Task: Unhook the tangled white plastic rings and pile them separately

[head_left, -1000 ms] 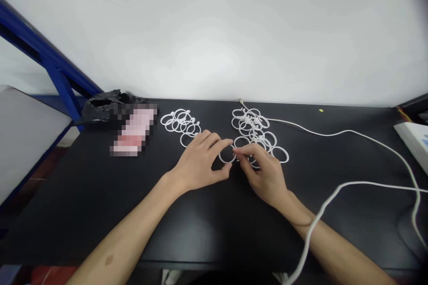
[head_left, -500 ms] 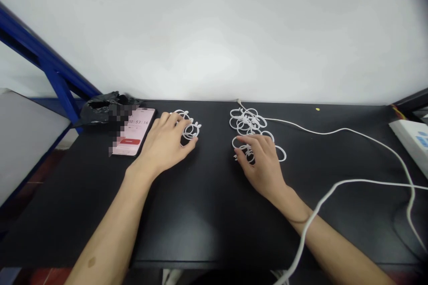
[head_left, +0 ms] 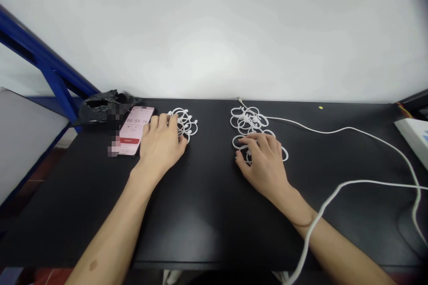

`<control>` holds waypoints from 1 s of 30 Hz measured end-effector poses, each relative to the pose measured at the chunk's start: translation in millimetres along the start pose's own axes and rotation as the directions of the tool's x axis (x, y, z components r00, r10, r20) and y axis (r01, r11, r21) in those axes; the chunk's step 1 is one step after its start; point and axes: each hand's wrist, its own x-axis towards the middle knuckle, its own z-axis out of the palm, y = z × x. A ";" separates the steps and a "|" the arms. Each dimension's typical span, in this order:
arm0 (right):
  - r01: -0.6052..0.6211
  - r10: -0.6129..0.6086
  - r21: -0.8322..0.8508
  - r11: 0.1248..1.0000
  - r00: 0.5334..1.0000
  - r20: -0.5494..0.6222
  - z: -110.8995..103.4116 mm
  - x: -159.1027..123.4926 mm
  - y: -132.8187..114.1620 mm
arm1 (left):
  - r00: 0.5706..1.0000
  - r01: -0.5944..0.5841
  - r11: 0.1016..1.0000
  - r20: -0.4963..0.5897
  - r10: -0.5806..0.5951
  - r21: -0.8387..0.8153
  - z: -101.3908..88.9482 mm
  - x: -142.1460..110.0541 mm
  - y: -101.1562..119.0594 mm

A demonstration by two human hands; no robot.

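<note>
My left hand (head_left: 162,140) rests at the left edge of a small pile of thin white plastic rings with little tabs (head_left: 191,125), covering part of it. Its fingers are stretched forward and the thumb stands apart. A larger heap of similar white rings (head_left: 245,120) lies right of centre. Over the near end of that heap is my right hand (head_left: 265,158), thumb and fingers apart with rings showing between them. Whether its fingertips press on a ring is hard to see. Nothing is visibly gripped in either hand.
A phone (head_left: 135,129) showing a timer lies left of my left hand, before a crumpled black bag (head_left: 100,106). White cables (head_left: 321,132) cross the black tabletop (head_left: 190,213) on the right, one passing above my right forearm. A white box (head_left: 413,136) stands at the right edge.
My left hand has drawn left and slightly back, uncovering more of the small ring pile, whose rings sit differently. My right hand stays over the larger heap, almost unmoved.
</note>
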 end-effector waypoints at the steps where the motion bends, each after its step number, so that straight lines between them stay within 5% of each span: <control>1: -0.002 0.002 -0.006 1.000 1.000 0.001 0.4 -0.3 0.5 | 1.000 -0.001 1.000 -0.002 0.000 -0.012 0.1 0.1 -0.1; 8: 0.018 -0.018 0.009 1.000 1.000 -0.005 2.9 -1.9 0.9 | 0.997 -0.060 0.984 -0.050 0.052 -0.168 -4.8 1.0 7.9; 16: 0.073 -0.071 0.103 0.992 0.997 -0.020 0.5 -0.1 -1.3 | 0.924 -0.362 0.831 -0.048 0.378 -0.422 0.3 -8.7 41.1; 26: 0.201 -0.222 0.213 0.956 0.972 0.078 -0.6 -2.1 -7.0 | 0.877 -0.428 0.771 -0.012 0.480 -0.471 9.3 -13.0 48.4; 30: 0.255 -0.277 0.301 0.919 0.960 0.033 -2.6 -2.4 -10.6 | 0.861 -0.441 0.767 0.022 0.509 -0.467 9.5 -12.8 47.0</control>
